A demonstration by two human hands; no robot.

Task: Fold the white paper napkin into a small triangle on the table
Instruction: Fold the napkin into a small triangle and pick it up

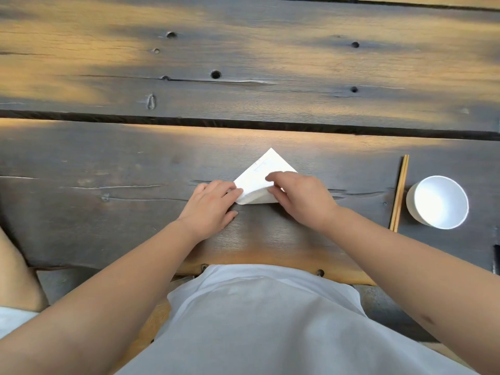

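Note:
The white paper napkin (259, 176) lies on the dark wooden table (113, 217), folded into a pointed shape with its tip away from me. My left hand (211, 205) pinches the napkin's near-left corner with its fingertips. My right hand (303, 198) rests over the napkin's right side, with fingers pressing on top and the thumb under a raised near layer. The right part of the napkin is hidden under that hand.
A white bowl (437, 202) stands at the right, with a pair of wooden chopsticks (399, 192) lying just left of it. A dark gap (243, 123) runs between the table planks beyond the napkin. The near table edge is at my waist.

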